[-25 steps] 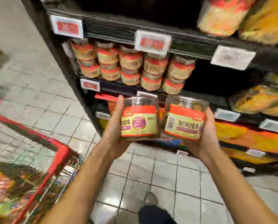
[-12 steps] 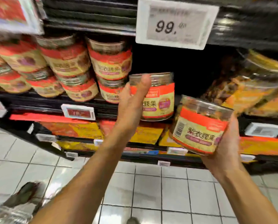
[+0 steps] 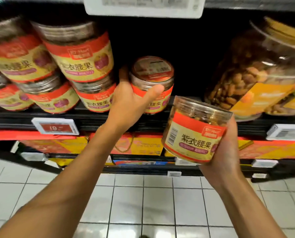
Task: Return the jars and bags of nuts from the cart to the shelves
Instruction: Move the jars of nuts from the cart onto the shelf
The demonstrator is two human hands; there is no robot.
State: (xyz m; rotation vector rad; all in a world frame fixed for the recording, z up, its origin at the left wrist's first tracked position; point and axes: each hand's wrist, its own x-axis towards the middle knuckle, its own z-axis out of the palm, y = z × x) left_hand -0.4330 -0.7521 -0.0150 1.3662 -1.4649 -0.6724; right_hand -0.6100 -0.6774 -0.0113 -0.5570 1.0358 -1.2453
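**Black shop shelf stocked with nut jars**

A black metal shelf (image 3: 14, 117) carries clear plastic jars with red-and-cream labels (image 3: 85, 62), stacked two high at the left. A lone jar of the same kind (image 3: 152, 78) is just right of them. Large clear tubs of brown nuts (image 3: 246, 79) sit far right.

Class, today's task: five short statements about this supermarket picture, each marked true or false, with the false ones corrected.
1. The left hand grips a clear plastic jar with a red lid at the black shelf. True.
2. The right hand is empty. False: it holds a second clear jar with a red-and-cream label.
3. Matching red-labelled jars are stacked two high left of the left hand. True.
4. The right hand's jar stands on the shelf. False: it is held in mid-air.
5. The floor is dark carpet. False: it is pale tiles.
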